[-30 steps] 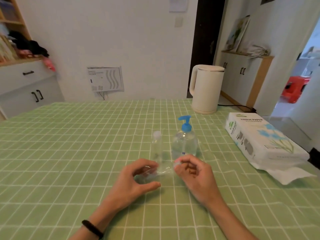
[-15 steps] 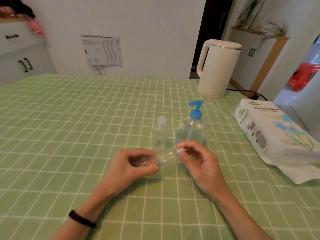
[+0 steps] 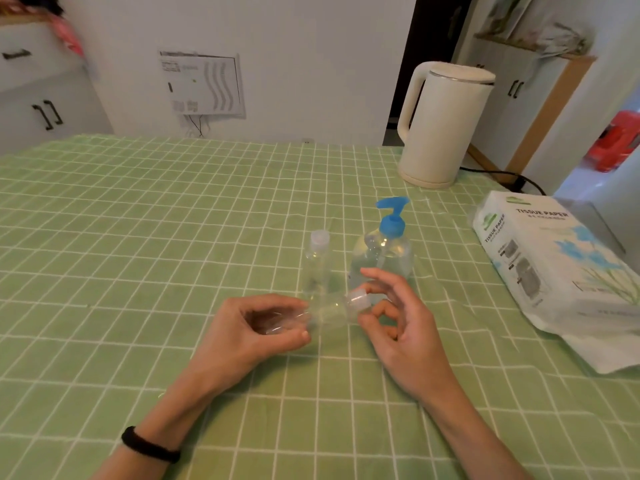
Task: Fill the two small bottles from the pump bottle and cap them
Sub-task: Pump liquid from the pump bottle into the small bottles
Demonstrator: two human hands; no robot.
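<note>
White wall [image 3: 294,46], dark doorway [image 3: 437,57], white drawers [image 3: 31,98] left, wood-edged cupboard [image 3: 530,95] right, green checked tablecloth [image 3: 138,220].

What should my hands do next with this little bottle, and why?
Probably twist the cap off with the right hand. The left hand holds the small bottle sideways, its cap is on and it looks empty, so it cannot take liquid from the pump bottle yet.

Tissue pack [image 3: 540,258] — "TISSUE PAPER" printed twice, top and side.
</note>
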